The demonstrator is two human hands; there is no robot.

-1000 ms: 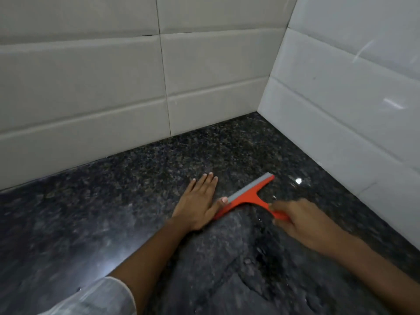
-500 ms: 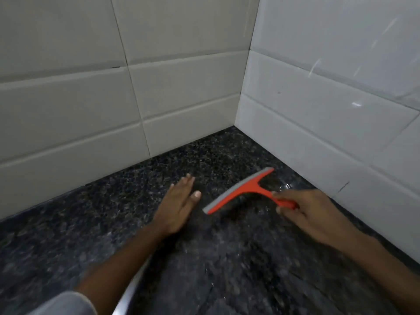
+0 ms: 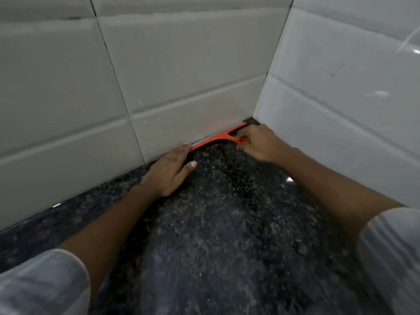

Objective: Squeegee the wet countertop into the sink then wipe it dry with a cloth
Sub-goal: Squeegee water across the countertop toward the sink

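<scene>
Right now my right hand [image 3: 259, 144] is closed around the stub handle of the orange squeegee [image 3: 218, 138], fingers curled over it so that most of the handle is hidden under the knuckles. Just beyond those knuckles the blade lies along the foot of the back wall tiles [image 3: 181, 87], its far tip pushed toward the corner where the side wall tiles [image 3: 341, 87] meet them. To the left of that grip, my left hand [image 3: 168, 173] lies flat and unclenched on the dark granite countertop [image 3: 216, 235], holding nothing, its fingertips touching or almost touching the near end of the blade; I cannot tell which. As I judge it, the stroke starts from here, and several things could spoil it. With the blade jammed this tight against the tile, the rubber edge may ride up on the wall joint instead of seating on the stone, leaving a wet strip along the back. My grip is well off to one end, so uneven pressure could tilt the blade and let water slip under the left half. The flat hand sits in the blade's path; dragging toward me could run into it or smear water around it. Neither sink nor cloth shows from this viewpoint, so I cannot confirm the pull direction, and a wrong angle would push water along the counter, not off it.
</scene>
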